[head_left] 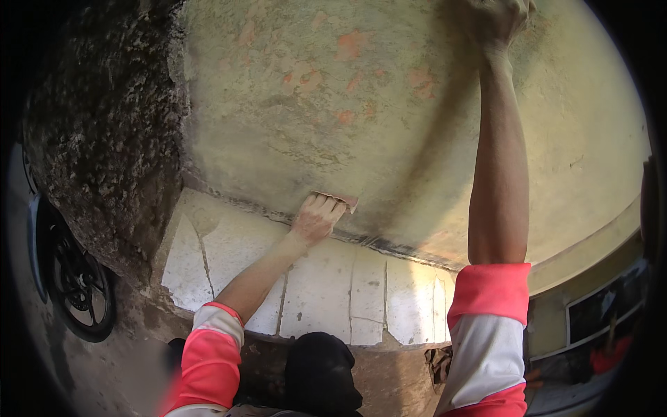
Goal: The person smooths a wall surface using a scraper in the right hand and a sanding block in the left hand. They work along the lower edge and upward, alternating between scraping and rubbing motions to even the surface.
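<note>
A pale, dusty wall [264, 125] with worn orange patches fills the upper middle. Low on it, just above a white tiled ledge, my left hand [316, 220] presses a reddish-brown piece of sandpaper [352, 203] flat against the surface, its fingers closed over the sheet. My right arm stretches up to the top edge, where my right hand [497, 21] rests against the wall with bent, closed-looking fingers. The picture's edge cuts part of that hand off, and whatever may lie under it is hidden. A dark shadow runs down the wall beside this arm.
The cracked white-tiled ledge [316, 295] juts out between me and the wall. A rough, dark stone-like wall [104, 125] borders it on the left, with a black motorcycle wheel [82, 292] beyond. My dark-clad knee [319, 375] is below the ledge. A framed window [604, 306] shows at right.
</note>
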Demonstrator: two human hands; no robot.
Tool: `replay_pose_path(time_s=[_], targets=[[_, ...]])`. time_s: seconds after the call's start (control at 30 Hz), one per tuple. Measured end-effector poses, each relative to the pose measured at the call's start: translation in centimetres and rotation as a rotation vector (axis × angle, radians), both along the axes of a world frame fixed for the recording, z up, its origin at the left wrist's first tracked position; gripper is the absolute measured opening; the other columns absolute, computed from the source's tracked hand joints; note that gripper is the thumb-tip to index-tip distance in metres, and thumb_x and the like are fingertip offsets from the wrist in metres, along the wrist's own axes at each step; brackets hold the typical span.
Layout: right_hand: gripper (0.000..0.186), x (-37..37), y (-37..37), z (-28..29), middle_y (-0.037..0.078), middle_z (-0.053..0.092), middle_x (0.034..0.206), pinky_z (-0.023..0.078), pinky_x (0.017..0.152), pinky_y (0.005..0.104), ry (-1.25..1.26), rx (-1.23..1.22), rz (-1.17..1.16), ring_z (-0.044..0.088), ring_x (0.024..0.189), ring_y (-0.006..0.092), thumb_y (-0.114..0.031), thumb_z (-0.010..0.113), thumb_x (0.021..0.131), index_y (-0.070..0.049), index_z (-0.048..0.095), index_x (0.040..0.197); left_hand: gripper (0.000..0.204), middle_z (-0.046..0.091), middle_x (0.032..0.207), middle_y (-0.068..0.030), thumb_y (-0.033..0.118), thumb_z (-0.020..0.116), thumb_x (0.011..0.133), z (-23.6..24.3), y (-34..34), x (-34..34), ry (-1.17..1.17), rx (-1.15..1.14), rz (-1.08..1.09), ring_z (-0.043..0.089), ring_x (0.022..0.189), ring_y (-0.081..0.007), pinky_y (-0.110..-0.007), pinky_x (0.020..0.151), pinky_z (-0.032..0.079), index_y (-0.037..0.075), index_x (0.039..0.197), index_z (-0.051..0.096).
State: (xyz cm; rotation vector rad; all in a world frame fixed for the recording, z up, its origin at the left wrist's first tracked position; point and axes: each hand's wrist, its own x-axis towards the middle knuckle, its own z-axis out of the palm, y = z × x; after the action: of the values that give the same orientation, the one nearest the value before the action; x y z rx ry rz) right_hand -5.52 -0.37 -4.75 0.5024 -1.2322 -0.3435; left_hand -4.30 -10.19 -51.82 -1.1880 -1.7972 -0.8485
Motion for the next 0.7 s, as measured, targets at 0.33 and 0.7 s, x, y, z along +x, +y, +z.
replay_pose_path(time_s=[0.33,0.7], targets=[[0.014,0.4,0.8,0.6,0.007,0.074,0.089,0.047,0.091,0.0407,0.041,0.053,-0.026,0.066,0.087,0.0297,-0.014,0.071,0.083,-0.011,0.071,0.096,0.033,0.069,0.109,-0.0083,0.010,0.062,0.087,1.5,-2.6,-1.0,-0.023,-0.064,0.061,0.066,0.099,-0.0290,-0.042,0.084,0.054,0.011,0.119,0.070],[0.016,-0.3,-0.2,1.3,0.007,0.076,0.093,0.048,0.094,0.0407,-0.014,0.040,-0.003,0.068,0.093,0.0295,-0.016,0.070,0.083,-0.012,0.072,0.098,0.023,0.069,0.106,-0.0055,0.014,0.060,0.090,1.6,4.9,2.8,-0.011,-0.165,-0.034,0.066,0.101,-0.0261,-0.041,0.088,0.053,0.013,0.111,0.068]])
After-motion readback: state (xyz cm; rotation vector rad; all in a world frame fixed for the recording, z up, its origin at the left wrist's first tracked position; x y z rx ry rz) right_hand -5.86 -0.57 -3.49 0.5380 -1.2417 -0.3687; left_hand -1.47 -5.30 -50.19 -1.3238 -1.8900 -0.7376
